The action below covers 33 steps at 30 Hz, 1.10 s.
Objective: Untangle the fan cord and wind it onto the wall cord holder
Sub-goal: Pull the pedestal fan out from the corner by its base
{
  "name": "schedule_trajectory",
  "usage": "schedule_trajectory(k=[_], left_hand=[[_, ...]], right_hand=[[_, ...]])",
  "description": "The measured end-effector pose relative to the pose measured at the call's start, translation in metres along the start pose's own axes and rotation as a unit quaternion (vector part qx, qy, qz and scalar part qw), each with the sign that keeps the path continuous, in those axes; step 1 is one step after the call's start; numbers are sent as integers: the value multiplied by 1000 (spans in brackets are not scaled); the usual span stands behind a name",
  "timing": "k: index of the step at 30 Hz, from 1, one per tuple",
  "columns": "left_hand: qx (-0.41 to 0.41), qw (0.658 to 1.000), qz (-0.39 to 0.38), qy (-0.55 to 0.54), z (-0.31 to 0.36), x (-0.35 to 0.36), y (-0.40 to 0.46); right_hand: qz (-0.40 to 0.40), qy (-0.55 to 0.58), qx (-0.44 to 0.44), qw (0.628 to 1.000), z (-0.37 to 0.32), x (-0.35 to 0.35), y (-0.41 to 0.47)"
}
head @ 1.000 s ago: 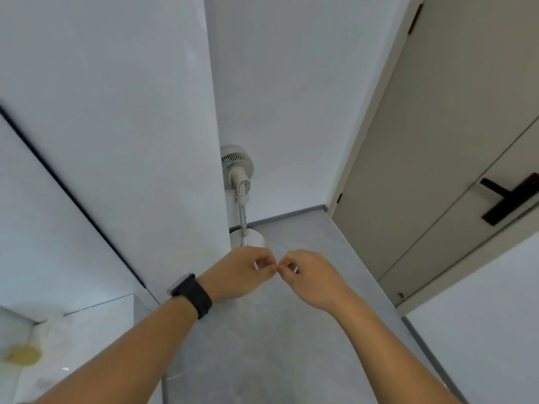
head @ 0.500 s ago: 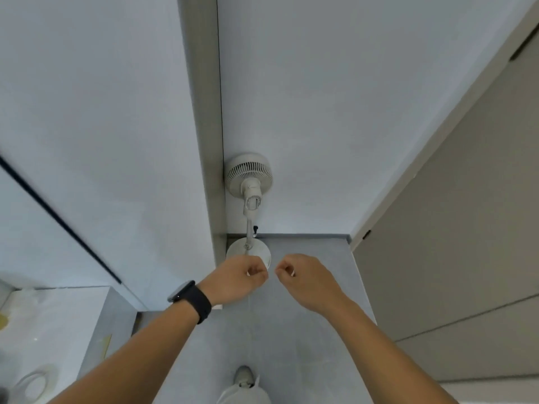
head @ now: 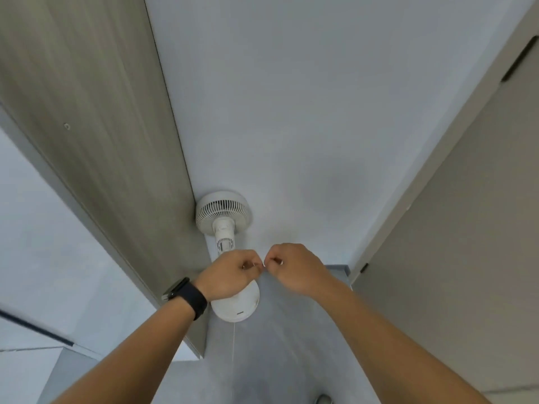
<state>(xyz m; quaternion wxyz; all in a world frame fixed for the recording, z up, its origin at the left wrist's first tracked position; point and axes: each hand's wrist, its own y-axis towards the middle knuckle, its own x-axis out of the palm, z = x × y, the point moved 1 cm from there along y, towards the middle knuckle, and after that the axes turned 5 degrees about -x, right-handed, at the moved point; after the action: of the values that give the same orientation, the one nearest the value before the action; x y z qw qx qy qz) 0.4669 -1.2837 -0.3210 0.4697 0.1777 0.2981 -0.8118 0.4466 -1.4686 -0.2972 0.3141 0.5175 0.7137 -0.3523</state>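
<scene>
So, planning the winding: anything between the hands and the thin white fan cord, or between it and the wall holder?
Nothing visible: left hand and right hand pinch a thin white strand, seemingly the cord. No holder in view.

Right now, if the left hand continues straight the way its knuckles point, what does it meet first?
Probably the right hand: the left hand points at it, fingertips almost touching, both pinching a thin white cord. Depth is unclear.

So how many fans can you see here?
1. A white pedestal fan stands on the floor in the corner, just beyond the left hand and right hand.
</scene>
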Motion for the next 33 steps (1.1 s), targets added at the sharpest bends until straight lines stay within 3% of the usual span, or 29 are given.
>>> schedule_trajectory(k=[8,14,19,25,29,33], left_hand=[[-103,992,69,-10,36,28,49],[-183,973,135,-39,16,59,49],[-290,942,127,-116,-42,80,74],[-363,891,148,-230,-134,86,134],[-453,830,167,-278,-228,139,170],[-480,835,111,-245,-316,202,214]], right_hand=[[-83,51,-72,993,77,-35,70],[-181,40,-125,975,93,4,106],[-206,9,-100,973,113,47,152],[-151,13,-41,988,164,98,220],[-225,-23,29,974,237,177,254],[-285,-62,34,956,310,253,293]])
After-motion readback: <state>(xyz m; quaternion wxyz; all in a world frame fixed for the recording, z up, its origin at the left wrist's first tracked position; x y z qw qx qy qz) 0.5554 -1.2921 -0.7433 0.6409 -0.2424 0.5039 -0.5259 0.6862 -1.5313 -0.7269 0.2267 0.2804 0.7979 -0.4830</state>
